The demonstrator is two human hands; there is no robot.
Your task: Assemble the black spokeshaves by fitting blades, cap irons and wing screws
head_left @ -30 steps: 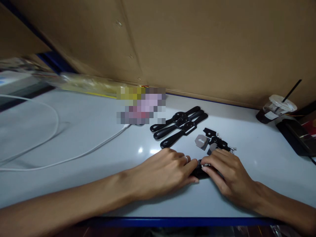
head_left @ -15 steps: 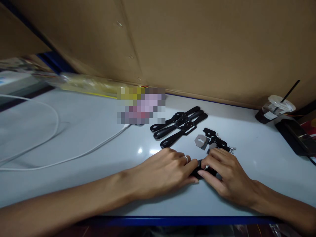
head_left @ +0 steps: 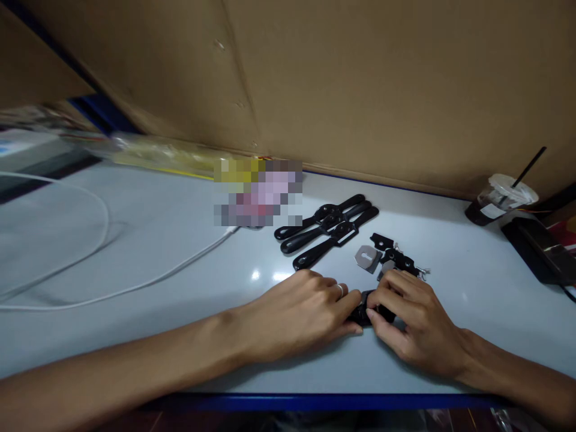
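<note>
My left hand (head_left: 310, 309), with a ring on one finger, is closed around a black spokeshave (head_left: 360, 313) low over the table. Most of that spokeshave is hidden under my fingers. My right hand (head_left: 411, 318) pinches at its middle with thumb and forefinger; whatever lies between those fingertips is hidden. Just beyond, three more black spokeshave bodies (head_left: 330, 227) lie side by side. Right of them is a loose pile of black metal parts (head_left: 398, 259) with silver thumbscrews, beside a grey blade (head_left: 366, 257) with a slot.
A plastic cup (head_left: 504, 198) with a dark drink and straw stands at the back right, near a black device (head_left: 535, 249). A white cable (head_left: 180, 276) crosses the left of the table (head_left: 157, 216) to a blurred-out item (head_left: 265, 192). Behind rises a cardboard wall (head_left: 360, 84).
My right thumb and fingertips have shifted slightly on the spokeshave. A small pale bit that showed between them is now covered. My left hand has stayed in place.
</note>
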